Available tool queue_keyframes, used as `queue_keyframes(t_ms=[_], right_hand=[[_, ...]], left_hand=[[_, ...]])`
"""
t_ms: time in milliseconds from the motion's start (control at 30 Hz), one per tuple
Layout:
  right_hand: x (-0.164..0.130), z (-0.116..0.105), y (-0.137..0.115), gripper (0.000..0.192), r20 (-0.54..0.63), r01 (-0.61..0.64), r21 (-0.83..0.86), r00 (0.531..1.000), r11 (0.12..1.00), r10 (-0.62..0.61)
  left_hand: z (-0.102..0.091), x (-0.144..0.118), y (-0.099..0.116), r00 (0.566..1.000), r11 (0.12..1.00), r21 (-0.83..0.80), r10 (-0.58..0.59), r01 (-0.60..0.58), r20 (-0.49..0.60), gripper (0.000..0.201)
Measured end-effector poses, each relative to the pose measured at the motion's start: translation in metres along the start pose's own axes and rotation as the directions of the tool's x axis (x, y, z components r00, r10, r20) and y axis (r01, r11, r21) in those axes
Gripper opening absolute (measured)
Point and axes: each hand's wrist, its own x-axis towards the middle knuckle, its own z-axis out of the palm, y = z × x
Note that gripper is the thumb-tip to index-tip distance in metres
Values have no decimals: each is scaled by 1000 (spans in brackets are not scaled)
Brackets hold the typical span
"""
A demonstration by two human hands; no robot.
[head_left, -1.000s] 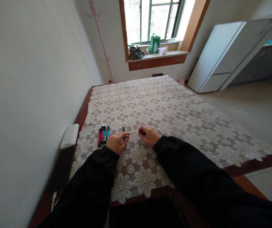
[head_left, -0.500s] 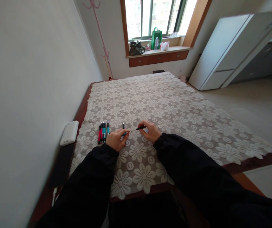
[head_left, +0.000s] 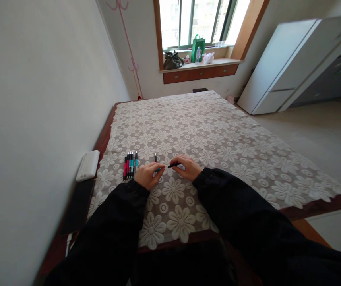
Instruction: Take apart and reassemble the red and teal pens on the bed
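Observation:
My left hand (head_left: 147, 175) is closed in a pinch on the blue barrel of a pen (head_left: 159, 169), most of which the fingers hide. Facing it, my right hand (head_left: 188, 167) pinches a black pen part (head_left: 174, 164), held nearly level with its tip toward the left hand. A thin, pale piece shows in the small gap between the two parts; I cannot make out what it is. Just beyond my left fingers, another pen (head_left: 155, 157) lies partly hidden on the tablecloth. Left of that hand, several red and blue pens (head_left: 130, 165) with black grips lie side by side.
A flower-patterned lace tablecloth (head_left: 200, 141) covers the table. Along the wall on the left are a white power bank (head_left: 87, 165) and a flat black object (head_left: 77, 207) with a white cable (head_left: 68, 244). A white fridge (head_left: 283, 65) stands beyond the table's right side.
The black part in my right hand has moved left and closer to the blue barrel, so the gap between them is smaller. The pens on the cloth have stayed in place.

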Motion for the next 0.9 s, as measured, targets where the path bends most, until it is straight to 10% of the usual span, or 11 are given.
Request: queue_keyframes(t_ms=[900], right_hand=[[-2,-1,-2,12,87,50,-11,995,999,-49]], left_hand=[[5,-2,-5,989,969,-204,144,-136,29,33]])
